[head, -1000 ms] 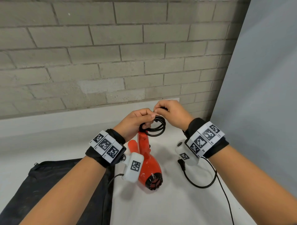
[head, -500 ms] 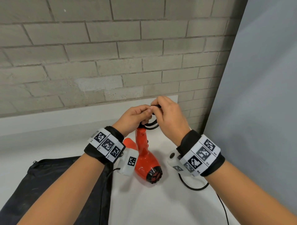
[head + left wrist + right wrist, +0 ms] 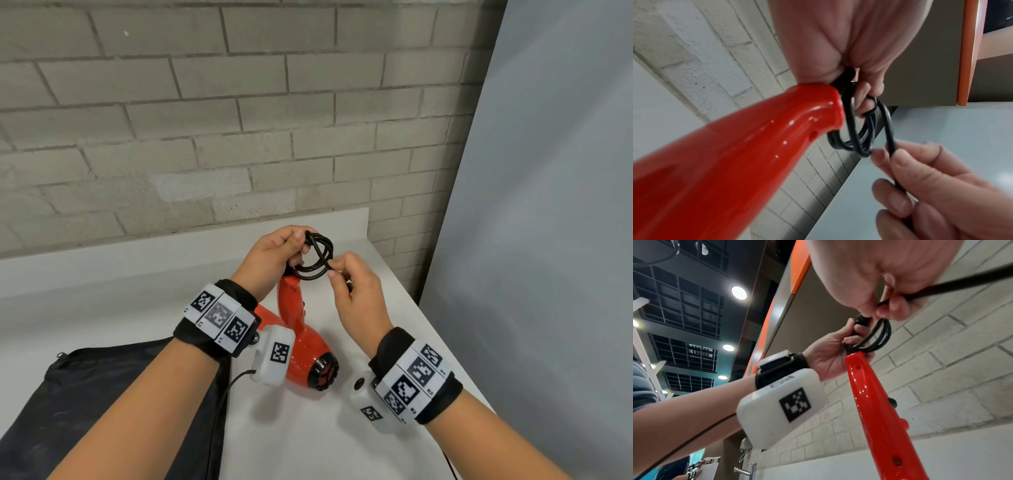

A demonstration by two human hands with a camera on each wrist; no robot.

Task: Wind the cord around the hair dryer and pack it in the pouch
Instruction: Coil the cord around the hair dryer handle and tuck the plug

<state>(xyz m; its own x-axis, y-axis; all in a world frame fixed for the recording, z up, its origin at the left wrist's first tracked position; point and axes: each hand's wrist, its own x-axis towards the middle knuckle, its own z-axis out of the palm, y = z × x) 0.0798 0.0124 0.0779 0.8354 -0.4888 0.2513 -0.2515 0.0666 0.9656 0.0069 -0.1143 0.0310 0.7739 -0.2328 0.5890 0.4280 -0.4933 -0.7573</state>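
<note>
A glossy red hair dryer (image 3: 305,356) stands on its barrel on the white table, handle up (image 3: 748,146) (image 3: 873,404). My left hand (image 3: 274,255) grips the coiled loops of black cord (image 3: 317,257) at the handle's top end (image 3: 859,129) (image 3: 877,335). My right hand (image 3: 346,277) pinches the free run of cord just right of the coil (image 3: 894,155) (image 3: 904,300), thumb against forefinger. A black pouch (image 3: 102,404) lies flat on the table at the near left.
A brick wall (image 3: 205,120) rises behind the white table (image 3: 325,442). A grey panel (image 3: 548,205) closes off the right side, next to the table's right edge. A thin black cable runs from my left wrist camera.
My right hand has drawn away from the left, down and to the right, pulling the cord out so the coil shows between the hands. The dryer stays standing.
</note>
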